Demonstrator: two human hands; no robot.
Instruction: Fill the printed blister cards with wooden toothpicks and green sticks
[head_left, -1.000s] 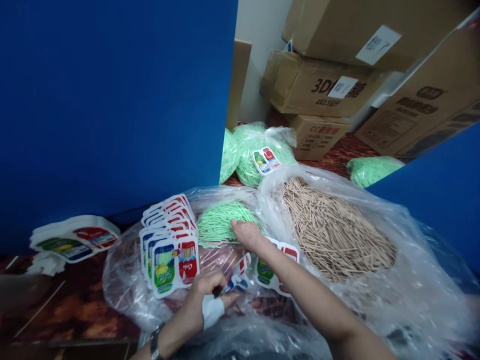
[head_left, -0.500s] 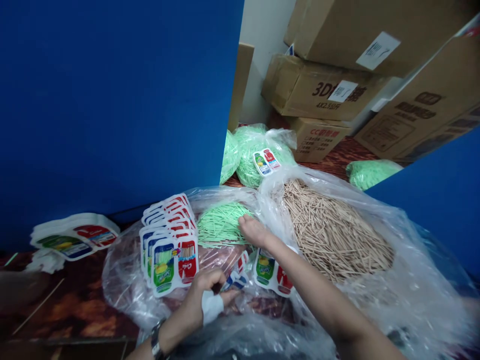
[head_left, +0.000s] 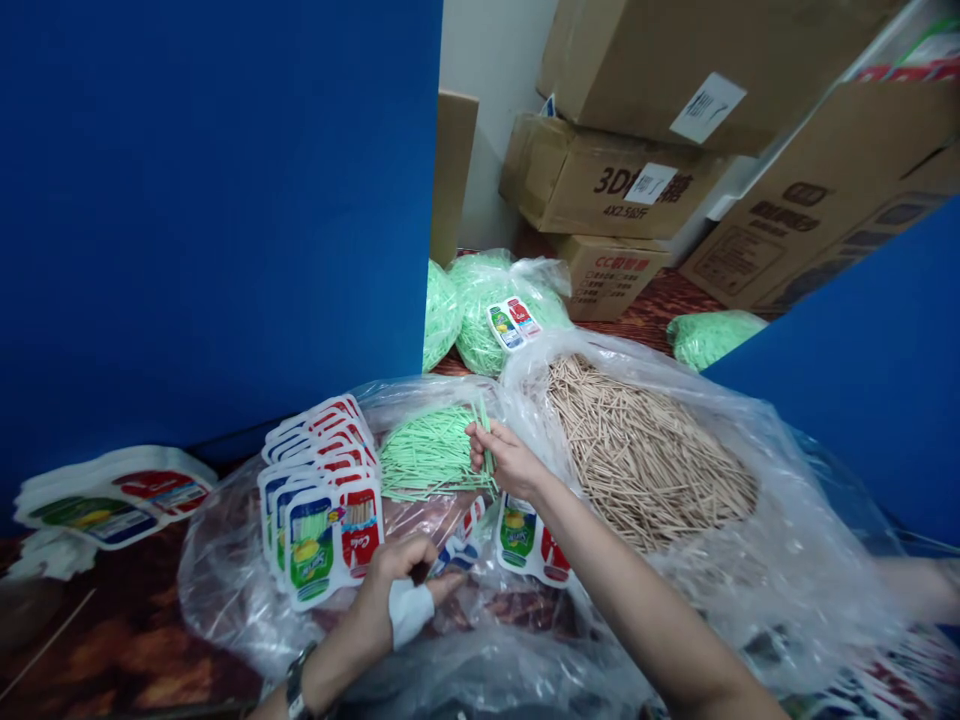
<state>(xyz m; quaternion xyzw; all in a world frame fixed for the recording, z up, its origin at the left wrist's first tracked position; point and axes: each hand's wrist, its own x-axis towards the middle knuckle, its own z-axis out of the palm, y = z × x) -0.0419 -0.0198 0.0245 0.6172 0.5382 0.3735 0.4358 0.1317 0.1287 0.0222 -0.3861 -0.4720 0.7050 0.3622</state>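
Note:
My right hand is closed on a few green sticks, held upright at the right edge of a green stick pile. Lower down, my left hand, with white tape on it, grips a small printed package seen edge-on. To its left, filled Sprite and Cola packages overlap in a row. Another printed package lies partly under my right forearm. A large heap of brown sticks rests on clear plastic to the right.
Printed cards are stacked at the far left beside crumpled white paper. Behind lie bags of green sticks and cardboard boxes. Blue panels stand on both sides. Another person's blurred arm shows at the right edge.
My right hand has lifted a little off the green pile with a few sticks between its fingers. My left hand keeps its grip on the package. The view has shifted slightly.

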